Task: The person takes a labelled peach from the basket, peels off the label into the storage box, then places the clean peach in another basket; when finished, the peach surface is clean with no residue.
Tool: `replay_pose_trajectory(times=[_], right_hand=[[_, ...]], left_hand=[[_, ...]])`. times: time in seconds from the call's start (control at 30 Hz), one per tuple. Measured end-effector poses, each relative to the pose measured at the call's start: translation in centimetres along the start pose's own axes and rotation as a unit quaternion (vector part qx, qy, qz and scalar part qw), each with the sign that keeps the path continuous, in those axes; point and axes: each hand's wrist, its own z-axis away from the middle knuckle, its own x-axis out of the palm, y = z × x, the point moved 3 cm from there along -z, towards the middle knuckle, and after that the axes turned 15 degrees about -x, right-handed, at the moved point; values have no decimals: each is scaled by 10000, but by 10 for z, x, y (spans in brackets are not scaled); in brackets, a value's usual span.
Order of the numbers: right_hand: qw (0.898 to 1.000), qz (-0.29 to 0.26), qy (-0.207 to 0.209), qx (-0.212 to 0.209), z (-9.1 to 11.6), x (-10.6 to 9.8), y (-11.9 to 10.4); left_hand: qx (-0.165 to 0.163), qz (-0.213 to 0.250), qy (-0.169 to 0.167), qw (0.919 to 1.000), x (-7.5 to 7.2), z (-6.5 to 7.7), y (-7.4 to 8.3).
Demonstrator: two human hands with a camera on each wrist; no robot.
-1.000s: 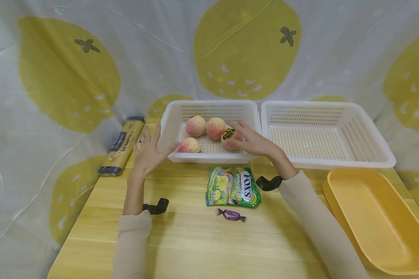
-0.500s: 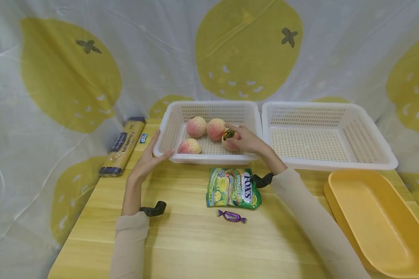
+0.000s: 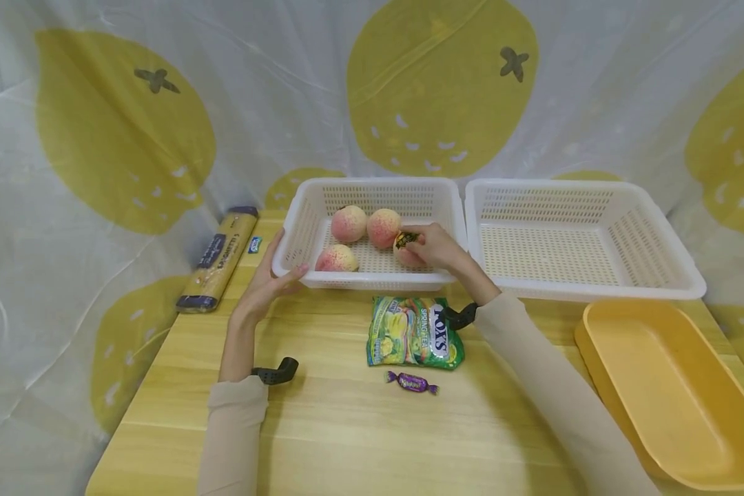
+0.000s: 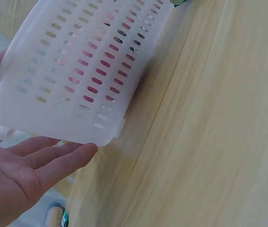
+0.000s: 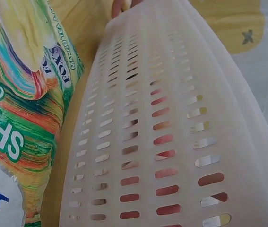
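Observation:
The left white plastic basket (image 3: 372,278) holds several pink-and-cream peaches (image 3: 348,224). My left hand (image 3: 263,288) grips its near left corner, thumb at the front rim and fingers along the outer side; in the left wrist view its fingers (image 4: 60,163) lie against the basket wall. Inside the same basket, my right hand (image 3: 441,249) is at the rightmost peach (image 3: 408,257). Thumb and fingertips pinch a small black-and-gold patterned piece (image 3: 404,239) that lies over this peach. In the right wrist view the basket wall (image 5: 119,113) hides most of that.
A second white basket (image 3: 552,256) stands to the right, with a yellow-orange tub (image 3: 669,386) before it. In front lie a green Fox's candy bag (image 3: 409,334) and a purple-wrapped candy (image 3: 412,382). A spaghetti pack (image 3: 217,262) and a small blue packet (image 3: 255,244) lie left.
My left hand has come down from spread fingers beside the basket to grip its corner. My right hand has moved in at the rightmost peach, its fingers closing on the black-and-gold piece.

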Motion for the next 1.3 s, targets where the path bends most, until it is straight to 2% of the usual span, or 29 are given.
replay_pose_trajectory(times=[0.2, 0.53, 0.83, 0.93, 1.07, 1.2, 1.3], right_hand=[[9998, 135, -67, 102, 0, 0, -3], [9988, 15, -393, 290, 2, 3, 2], [9987, 347, -382, -53, 2, 3, -1], [9992, 306, -213, -160, 2, 1, -5], [9992, -119, 236, -298, 12, -9, -15], [9957, -537, 660, -380, 36, -32, -34], [9927, -598, 987, -363, 63, -51, -49]], left_hand=[[-67, 215, -98, 9997, 2, 1, 1], [-222, 416, -209, 9987, 3, 0, 0], [-185, 508, -134, 9984, 4, 3, 1], [-192, 522, -133, 9984, 3, 3, 2], [-182, 537, -150, 9983, 3, 1, 1], [-169, 547, -187, 9982, 4, 1, 2], [-221, 571, -150, 9980, 3, 2, 2]])
